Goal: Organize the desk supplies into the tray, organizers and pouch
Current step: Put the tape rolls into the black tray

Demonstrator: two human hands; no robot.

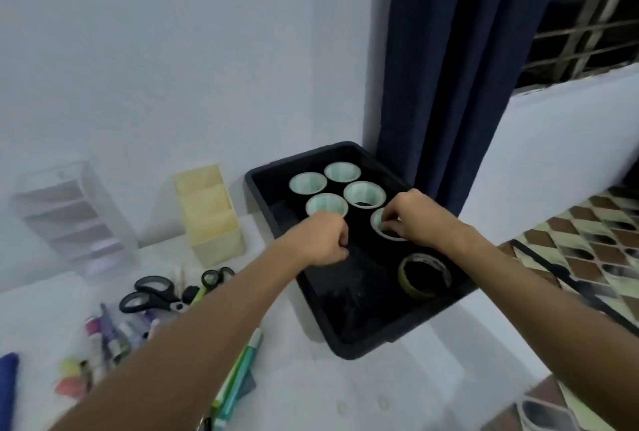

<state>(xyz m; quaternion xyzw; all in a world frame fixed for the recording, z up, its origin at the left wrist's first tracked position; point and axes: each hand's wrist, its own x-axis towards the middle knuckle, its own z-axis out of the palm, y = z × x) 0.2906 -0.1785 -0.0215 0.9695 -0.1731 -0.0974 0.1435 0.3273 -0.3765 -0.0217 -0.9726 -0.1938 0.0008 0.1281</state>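
Both your hands are over the black plastic tray (266,188), a shallow rectangle with rounded corners sitting on the white desk (345,392) against the wall. Your right hand (420,219) pinches the rim of a white tape roll (385,235) lying flat in the tray, fingers curled onto its near-left edge. Your left hand (323,238) is clenched over the tray's left side; whether anything sits inside that fist you cannot tell from here. Four more white rolls (364,194) lie flat behind your hands, round rings with pale green inner walls, set close together in two rows. A yellowish roll (425,275) lies apart from them, nearer the tray's front right. Left of the tray stands a cream-coloured organizer (211,212) with stepped open compartments, and further left a clear plastic organizer (72,216) with slanted shelves. In front of those, on the desk: black-handled scissors (148,294), a second smaller pair (216,276), a blurred heap of small coloured bottles and markers (103,344), and green pens (238,372) partly under your left forearm. A dark blue curtain (460,67) hangs in soft folds behind the tray.
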